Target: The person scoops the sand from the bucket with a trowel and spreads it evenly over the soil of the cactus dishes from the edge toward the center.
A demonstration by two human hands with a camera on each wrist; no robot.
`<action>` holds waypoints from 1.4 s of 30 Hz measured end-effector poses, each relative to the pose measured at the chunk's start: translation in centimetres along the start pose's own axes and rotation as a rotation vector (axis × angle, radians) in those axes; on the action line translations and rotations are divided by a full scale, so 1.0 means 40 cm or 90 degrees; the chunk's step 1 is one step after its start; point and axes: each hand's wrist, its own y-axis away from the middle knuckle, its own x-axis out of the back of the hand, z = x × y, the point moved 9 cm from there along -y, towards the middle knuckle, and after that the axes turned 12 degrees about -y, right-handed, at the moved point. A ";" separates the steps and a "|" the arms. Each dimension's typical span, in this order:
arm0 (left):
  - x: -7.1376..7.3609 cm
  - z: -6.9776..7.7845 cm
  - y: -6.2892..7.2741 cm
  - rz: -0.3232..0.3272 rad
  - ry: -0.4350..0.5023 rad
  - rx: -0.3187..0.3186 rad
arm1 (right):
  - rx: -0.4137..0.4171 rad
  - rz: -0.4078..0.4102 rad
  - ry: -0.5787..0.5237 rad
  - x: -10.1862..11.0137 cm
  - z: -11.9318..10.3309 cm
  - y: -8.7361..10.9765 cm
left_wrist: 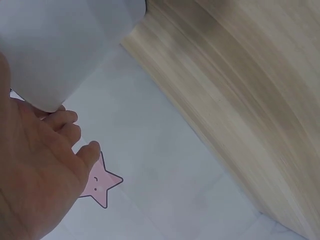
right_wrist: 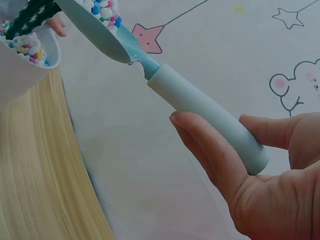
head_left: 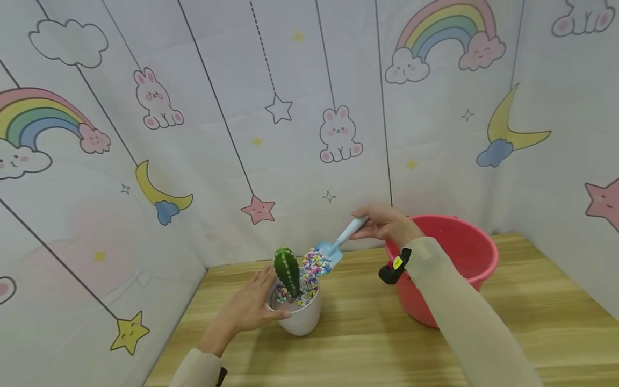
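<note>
A green cactus [head_left: 287, 271] stands in a white flowerpot [head_left: 303, 321], with multicoloured pebbles [head_left: 309, 294] around its base. My left hand [head_left: 247, 305] holds the pot from the left, thumb along the near rim and fingers at the far side. Between thumb and fingers, my right hand [head_left: 384, 223] grips the handle end of a small light-blue toy shovel [right_wrist: 205, 117]. The shovel slants down to the left, its blade over the pot's right rim. A heap of coloured pebbles [head_left: 316, 263] lies on the blade. In the left wrist view the fingertips [left_wrist: 70, 117] meet the pot's edge.
A red bucket [head_left: 420, 306] stands on the wood-grain table [head_left: 358, 344] to the right, partly behind my right forearm. Behind the table hangs a white backdrop [head_left: 217, 161] printed with rabbits, stars and rainbows, which also closes off both sides.
</note>
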 end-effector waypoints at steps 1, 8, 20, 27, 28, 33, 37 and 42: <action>-0.002 0.001 0.001 0.001 0.002 -0.002 | 0.000 0.006 0.003 -0.002 0.005 -0.001; -0.009 -0.001 0.003 0.007 0.013 0.008 | 0.006 0.034 0.017 -0.014 0.020 -0.011; -0.024 0.008 0.010 0.001 0.024 0.046 | 0.019 0.032 0.096 -0.035 0.041 -0.011; -0.019 0.010 0.018 0.023 0.026 0.078 | 0.025 0.034 0.098 -0.045 0.037 -0.005; -0.018 0.011 0.019 0.026 0.024 0.083 | 0.027 0.035 0.100 -0.046 0.036 -0.004; -0.007 0.029 0.026 0.062 0.013 0.104 | 0.033 0.039 0.114 -0.046 0.034 0.000; 0.001 0.045 0.033 0.090 -0.002 0.122 | 0.041 0.035 0.127 -0.047 0.032 0.004; -0.003 0.055 0.037 0.072 0.007 0.141 | 0.059 0.032 0.143 -0.050 0.027 0.009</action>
